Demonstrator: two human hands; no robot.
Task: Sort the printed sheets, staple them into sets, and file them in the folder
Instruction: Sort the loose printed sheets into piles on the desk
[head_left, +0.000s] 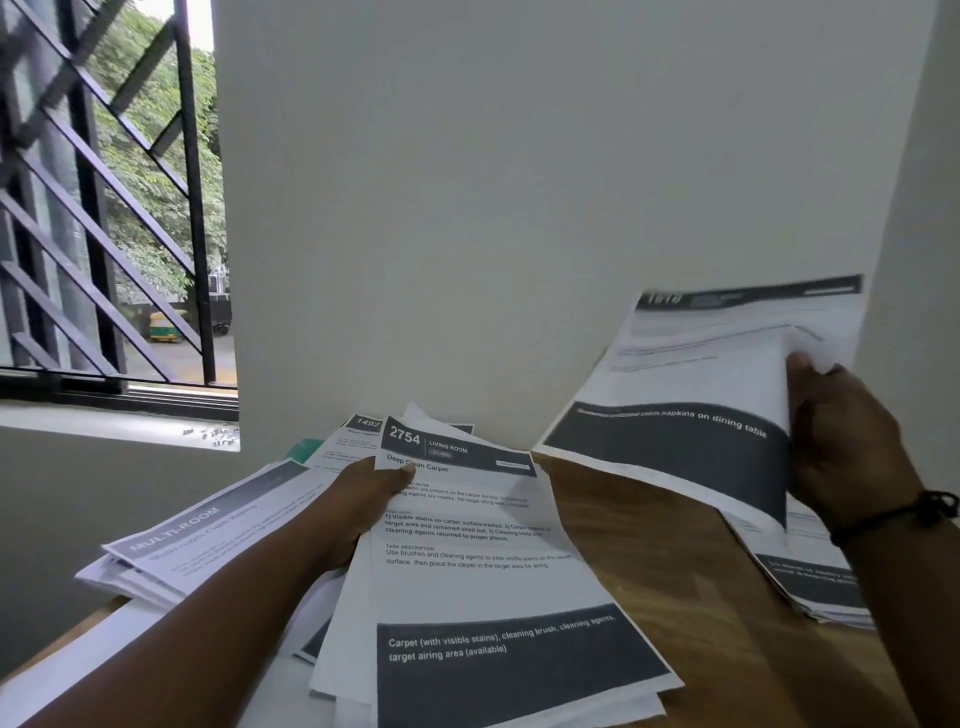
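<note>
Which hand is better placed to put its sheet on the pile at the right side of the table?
Probably the right hand. It already holds a lifted sheet directly above the right pile. The left hand grips the 2754 stack at centre.

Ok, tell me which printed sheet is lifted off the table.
The dining-table napkins sheet, held up at its right edge by the right hand; the "2754 Deep Clean Carpet" sheet tops a pile under the left hand.

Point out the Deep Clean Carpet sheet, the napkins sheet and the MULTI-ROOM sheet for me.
Deep Clean Carpet sheet (483, 577): head view, white middle of the page.
Napkins sheet (675, 447): head view, dark band low on the page.
MULTI-ROOM sheet (208, 525): head view, grey header band.
</note>
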